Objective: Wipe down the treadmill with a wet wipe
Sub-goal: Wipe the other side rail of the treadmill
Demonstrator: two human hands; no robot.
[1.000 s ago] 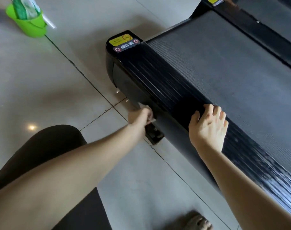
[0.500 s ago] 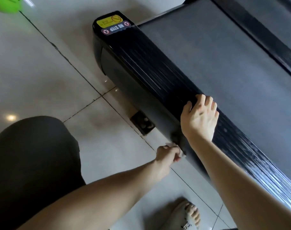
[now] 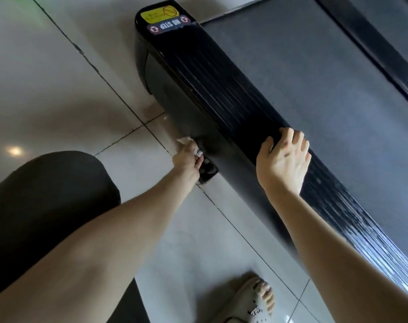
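Black ribbed side rail (image 3: 221,89) of a treadmill (image 3: 338,113), running from upper left to lower right beside the grey running belt (image 3: 314,78). Left hand (image 3: 186,157) low against the rail's smooth outer side wall, fingers curled and clamped on a white wet wipe (image 3: 185,142), bunched and pressed to the dark panel just above a small black foot bracket (image 3: 207,171) at floor level. Right hand (image 3: 283,159) resting on top of the rail, fingers (image 3: 291,138) slightly apart and relaxed, thumb spread toward the outer edge, holding nothing. Yellow warning sticker (image 3: 158,14) and a "NO STEP" label (image 3: 169,25) on the rail's end cap at the top. Pale glossy floor tiles (image 3: 58,89) with dark grout lines under the machine. Dark-clad knee (image 3: 47,194) at lower left; sandalled foot (image 3: 256,297) at the bottom edge. Faint green blur in the top left corner, possibly a container, too cut off to tell.
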